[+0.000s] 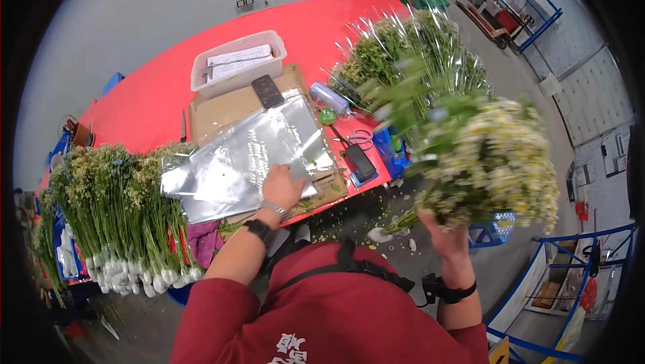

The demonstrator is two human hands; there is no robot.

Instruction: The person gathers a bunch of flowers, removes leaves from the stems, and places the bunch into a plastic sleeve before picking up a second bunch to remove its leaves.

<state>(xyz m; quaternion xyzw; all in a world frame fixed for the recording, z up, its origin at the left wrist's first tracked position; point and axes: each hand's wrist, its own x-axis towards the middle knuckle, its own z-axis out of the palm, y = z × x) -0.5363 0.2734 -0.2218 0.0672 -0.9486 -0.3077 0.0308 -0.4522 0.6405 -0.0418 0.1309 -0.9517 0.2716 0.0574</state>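
Observation:
My right hand [446,235] is closed around the stems of a bunch of small white-and-yellow daisy-like flowers [500,162], raised off the table's right side; its leafy part is smeared by motion. My left hand [282,188] lies on a stack of clear plastic flower sleeves [232,162], its fingers resting on the film. Under the sleeves is a cardboard sheet [201,119]. A dark phone [267,91] lies at the stack's far edge. Pink-handled scissors [361,138] and a black handheld device [361,162] lie to the right of the sleeves.
Flower bunches with white-wrapped stem ends [114,223] stand at left. Sleeved bunches [430,48] lie on the red table [309,25] at back right. A white plastic bin [238,62] holds papers. Blue-framed carts [571,283] stand at right. Clippings litter the floor.

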